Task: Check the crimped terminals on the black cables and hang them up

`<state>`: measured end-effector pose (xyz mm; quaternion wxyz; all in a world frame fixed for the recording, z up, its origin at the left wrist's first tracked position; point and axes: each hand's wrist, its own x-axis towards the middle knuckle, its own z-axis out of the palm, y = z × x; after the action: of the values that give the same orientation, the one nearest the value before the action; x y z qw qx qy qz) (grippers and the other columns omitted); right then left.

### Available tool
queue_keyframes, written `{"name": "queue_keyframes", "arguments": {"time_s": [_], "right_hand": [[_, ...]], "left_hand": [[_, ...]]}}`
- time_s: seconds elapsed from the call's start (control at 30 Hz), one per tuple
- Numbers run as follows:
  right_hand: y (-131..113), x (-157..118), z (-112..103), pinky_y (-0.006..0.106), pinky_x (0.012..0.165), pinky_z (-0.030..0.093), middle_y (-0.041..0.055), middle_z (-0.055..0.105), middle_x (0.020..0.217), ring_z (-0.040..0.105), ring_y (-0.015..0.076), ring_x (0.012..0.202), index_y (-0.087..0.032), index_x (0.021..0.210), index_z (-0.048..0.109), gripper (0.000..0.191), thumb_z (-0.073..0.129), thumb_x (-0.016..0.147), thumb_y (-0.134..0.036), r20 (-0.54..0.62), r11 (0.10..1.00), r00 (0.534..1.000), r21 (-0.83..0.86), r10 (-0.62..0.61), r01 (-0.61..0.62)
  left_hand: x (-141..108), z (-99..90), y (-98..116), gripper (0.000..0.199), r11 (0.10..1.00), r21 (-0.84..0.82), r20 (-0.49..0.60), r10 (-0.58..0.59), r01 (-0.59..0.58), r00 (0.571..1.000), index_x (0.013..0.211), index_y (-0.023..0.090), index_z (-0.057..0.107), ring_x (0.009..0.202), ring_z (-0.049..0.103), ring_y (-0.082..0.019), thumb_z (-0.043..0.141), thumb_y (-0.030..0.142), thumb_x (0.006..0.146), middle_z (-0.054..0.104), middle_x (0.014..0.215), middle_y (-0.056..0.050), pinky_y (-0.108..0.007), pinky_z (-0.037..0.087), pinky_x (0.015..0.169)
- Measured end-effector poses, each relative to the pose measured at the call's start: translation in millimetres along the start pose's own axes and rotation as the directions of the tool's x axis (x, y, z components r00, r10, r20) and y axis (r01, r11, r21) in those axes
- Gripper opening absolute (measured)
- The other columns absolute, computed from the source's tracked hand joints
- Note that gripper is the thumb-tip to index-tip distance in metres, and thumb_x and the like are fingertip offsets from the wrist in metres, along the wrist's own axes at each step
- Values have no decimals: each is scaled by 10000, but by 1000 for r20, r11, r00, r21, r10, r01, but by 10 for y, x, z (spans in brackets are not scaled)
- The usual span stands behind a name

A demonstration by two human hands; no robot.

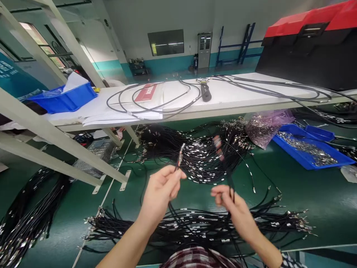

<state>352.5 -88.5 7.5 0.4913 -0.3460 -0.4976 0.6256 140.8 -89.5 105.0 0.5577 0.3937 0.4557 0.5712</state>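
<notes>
My left hand [161,188] pinches a black cable near its end, and the metal connector [181,154] points up above the fingertips. To the right, my right hand [232,206] has its fingers closed round a black cable [231,184] whose upper end is blurred by motion. The two hands are apart. Below them a long bundle of black cables [192,223] with white labels lies across the green surface. Behind the hands spreads a larger heap of black cables [200,156], also with white labels.
A white shelf [178,111] crosses the view, bearing looped cables, a black-handled tool [205,92], a blue bin [67,98] and a red-and-black toolbox [309,48]. Under it at right are a pink bag [262,128] and a blue tray [306,163] of metal parts. More cables [33,212] lie left.
</notes>
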Motion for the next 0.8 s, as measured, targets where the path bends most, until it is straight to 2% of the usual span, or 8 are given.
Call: {"name": "queue_keyframes", "arguments": {"time_s": [0.07, 0.13, 0.23, 0.37, 0.47, 0.6, 0.7, 0.8], "right_hand": [[-233, 103, -5, 190, 450, 254, -26, 477, 731, 315, 52, 497, -226, 1020, 658, 226, 522, 973, -400, -73, 994, 997, 109, -14, 22], [-428, 163, 65, 199, 422, 138, -64, 363, 633, 176, 46, 461, -209, 996, 655, 198, 581, 941, -384, -42, 989, 999, 149, 17, -11], [-611, 189, 261, 202, 426, 157, -79, 333, 564, 213, 50, 459, -174, 961, 665, 206, 667, 877, -362, 64, 997, 997, 57, 46, -49], [-701, 177, 458, 207, 475, 280, -27, 512, 622, 375, 68, 518, -139, 762, 616, 230, 722, 802, -339, 80, 996, 994, -50, 80, -76], [-717, 178, 471, 214, 492, 301, -21, 526, 603, 398, 82, 538, -145, 678, 566, 285, 713, 803, -355, 88, 988, 988, -107, 124, -114], [-714, 214, 409, 214, 492, 298, -29, 510, 577, 377, 77, 523, -138, 665, 586, 288, 651, 853, -347, 157, 987, 980, -117, 126, -108], [-694, 248, 362, 210, 478, 282, -44, 487, 562, 342, 62, 488, -135, 679, 599, 285, 642, 865, -347, 228, 991, 965, -54, 131, -122], [-662, 277, 326, 207, 484, 289, -42, 500, 562, 365, 64, 496, -134, 690, 607, 287, 665, 854, -362, 307, 992, 944, -14, 123, -125]], "left_hand": [[-134, 42, 48, 232, 989, 133, 99, -81, 68, 992, 795, 134, 648, 407, 203, -41, 626, 347, 883, 325, 425, 83, -199, 133, 423], [-246, 93, 35, 248, 974, 172, 188, -178, 146, 966, 812, 146, 647, 403, 200, -43, 592, 371, 901, 324, 414, 85, -204, 137, 432], [-371, 164, -92, 269, 956, 158, 258, -281, 247, 924, 827, 149, 652, 405, 220, -46, 576, 395, 905, 353, 412, 79, -205, 157, 443], [-480, 193, -284, 292, 940, 144, 155, -331, 310, 931, 793, 133, 655, 413, 244, -41, 664, 422, 836, 529, 467, 21, -206, 138, 436], [-524, 188, -343, 267, 950, 184, 41, -262, 251, 964, 763, 127, 686, 397, 285, -32, 721, 391, 785, 643, 566, -29, -198, 197, 423], [-560, 215, -381, 154, 951, 302, -75, -52, 73, 996, 753, 150, 731, 543, 525, -104, 734, 303, 772, 658, 596, -30, -201, 398, 543], [-589, 249, -444, 117, 937, 349, -103, 46, -7, 994, 757, 163, 734, 553, 535, -109, 720, 277, 784, 635, 586, -11, -203, 423, 559], [-617, 268, -516, 131, 943, 333, -119, 67, -24, 991, 770, 165, 731, 551, 506, -101, 710, 291, 799, 609, 589, -4, -198, 409, 544]]}}
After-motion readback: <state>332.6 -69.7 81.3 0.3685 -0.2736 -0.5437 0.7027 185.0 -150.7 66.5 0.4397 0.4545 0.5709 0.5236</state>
